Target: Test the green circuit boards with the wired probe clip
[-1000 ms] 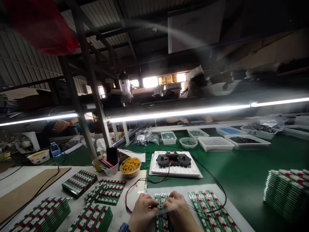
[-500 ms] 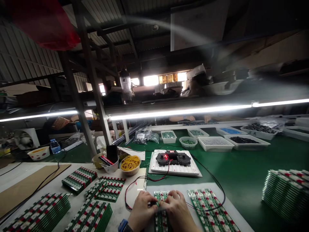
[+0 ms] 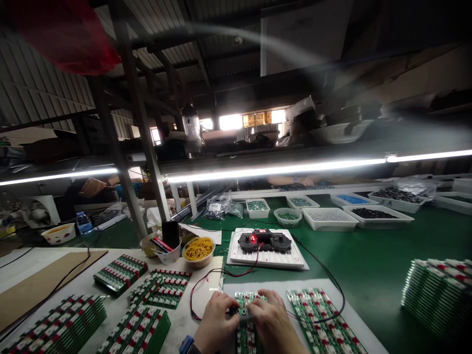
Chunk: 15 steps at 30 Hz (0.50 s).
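A green circuit board panel (image 3: 248, 339) with white parts lies lengthwise on the white work surface, between my two hands. My left hand (image 3: 217, 322) is closed at the panel's left side, thumb and fingers pinched around a small dark piece (image 3: 233, 310) that I cannot identify. From the right, my right hand (image 3: 271, 319) grips the panel with bent fingers, its thumb and fingertips on the board face. A red and black cable (image 3: 192, 300) runs to the left hand from a black device with a lit red display (image 3: 263, 241), which sits on a white tray.
Another board panel (image 3: 324, 319) lies right of my hands. Stacked boards stand at left (image 3: 136, 329) and far right (image 3: 437, 295). A bowl of yellow rubber bands (image 3: 199, 250) sits behind. White trays of small parts (image 3: 330, 220) line the back, near another person's hand (image 3: 304, 181).
My right hand's fingers have spread and drawn slightly right, uncovering more of the panel between the hands. My left hand stays nearly in place. The other person's hands at the back have shifted.
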{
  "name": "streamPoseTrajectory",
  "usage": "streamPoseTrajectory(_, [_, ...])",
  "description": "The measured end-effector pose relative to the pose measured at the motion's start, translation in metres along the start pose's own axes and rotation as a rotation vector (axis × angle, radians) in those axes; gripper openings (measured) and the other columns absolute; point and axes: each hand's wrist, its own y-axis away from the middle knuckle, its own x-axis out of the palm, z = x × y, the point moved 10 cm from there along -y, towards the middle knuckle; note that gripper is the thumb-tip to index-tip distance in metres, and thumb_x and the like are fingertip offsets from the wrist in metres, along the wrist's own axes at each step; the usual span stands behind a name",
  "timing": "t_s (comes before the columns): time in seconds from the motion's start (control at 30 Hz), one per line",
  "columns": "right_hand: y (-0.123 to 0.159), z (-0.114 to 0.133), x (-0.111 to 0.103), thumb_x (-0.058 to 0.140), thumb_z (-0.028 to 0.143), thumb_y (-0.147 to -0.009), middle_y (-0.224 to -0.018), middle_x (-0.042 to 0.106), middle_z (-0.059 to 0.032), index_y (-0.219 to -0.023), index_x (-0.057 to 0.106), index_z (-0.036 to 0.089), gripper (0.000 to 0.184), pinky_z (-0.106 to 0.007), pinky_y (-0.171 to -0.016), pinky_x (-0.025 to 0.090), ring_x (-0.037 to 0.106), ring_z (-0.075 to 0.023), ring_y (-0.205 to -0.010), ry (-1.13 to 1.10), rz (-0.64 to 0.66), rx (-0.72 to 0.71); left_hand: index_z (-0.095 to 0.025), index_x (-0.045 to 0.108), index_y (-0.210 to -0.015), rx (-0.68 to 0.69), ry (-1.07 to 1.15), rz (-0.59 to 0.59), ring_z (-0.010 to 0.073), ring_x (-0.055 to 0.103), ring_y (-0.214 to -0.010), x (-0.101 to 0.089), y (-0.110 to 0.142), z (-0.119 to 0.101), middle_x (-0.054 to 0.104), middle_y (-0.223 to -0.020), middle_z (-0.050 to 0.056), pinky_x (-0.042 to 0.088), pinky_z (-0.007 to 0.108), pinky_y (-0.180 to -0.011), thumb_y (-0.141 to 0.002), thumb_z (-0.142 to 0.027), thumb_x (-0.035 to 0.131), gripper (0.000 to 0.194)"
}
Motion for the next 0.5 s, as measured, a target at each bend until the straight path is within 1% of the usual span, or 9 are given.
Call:
streamPoseTrajectory(0.1, [-0.0001,-0.0008,-0.0008,0.050,0.008,-0.087,-0.103,0.069,0.0002,-0.095,0.068,0.025,0.026,-0.043,-0.107,0.020,0.046,-0.0249,-0.119,-0.003,-0.004,0.003,-0.019,0.071,-0.084,0.001,0.011,0.002,0.0251,0.054,-0.093,0.0005,0.0007,0.0009,0.066,-0.085,0.005,0.041,0.035,-0.086,-0.070,-0.015,0.053,0.023])
streamPoseTrajectory(0.23, [0.0002,-0.0019,-0.0001,0.049,0.008,-0.088,-0.103,0.069,-0.0009,-0.096,0.068,0.025,0.027,-0.043,-0.106,0.021,0.047,-0.0246,-0.117,0.007,0.005,0.013,-0.019,0.068,-0.100,-0.021,0.046,-0.008,0.0234,0.055,-0.093,-0.0020,0.0022,0.0035,0.064,-0.094,0.006,0.042,0.035,-0.087,-0.069,-0.013,0.049,0.038])
streamPoseTrajectory(0.27, [0.0002,-0.0022,0.0005,0.049,0.008,-0.088,-0.103,0.069,-0.0014,-0.096,0.068,0.024,0.027,-0.042,-0.105,0.021,0.047,-0.0245,-0.117,0.012,0.010,0.016,-0.018,0.068,-0.101,-0.020,0.047,-0.008,0.0233,0.055,-0.093,-0.0025,0.0024,0.0028,0.064,-0.094,0.007,0.042,0.034,-0.087,-0.068,-0.013,0.049,0.038])
streamPoseTrajectory(0.4, [0.0003,-0.0011,0.0012,0.048,0.007,-0.088,-0.100,0.069,-0.0017,-0.094,0.068,0.024,0.027,-0.041,-0.104,0.023,0.049,-0.0241,-0.115,0.025,0.022,0.016,-0.019,0.070,-0.085,-0.003,0.014,0.000,0.0247,0.054,-0.093,-0.0023,0.0027,-0.0025,0.064,-0.086,0.005,0.041,0.035,-0.087,-0.070,-0.018,0.056,0.020])
streamPoseTrajectory(0.5, [0.0009,0.0004,-0.0009,0.048,0.007,-0.088,-0.100,0.069,-0.0018,-0.095,0.068,0.024,0.028,-0.041,-0.105,0.023,0.049,-0.0242,-0.115,0.030,0.023,0.018,-0.019,0.071,-0.083,-0.020,0.021,-0.012,0.0242,0.054,-0.093,-0.0024,0.0020,-0.0011,0.064,-0.086,0.005,0.041,0.034,-0.086,-0.071,-0.018,0.058,0.018])
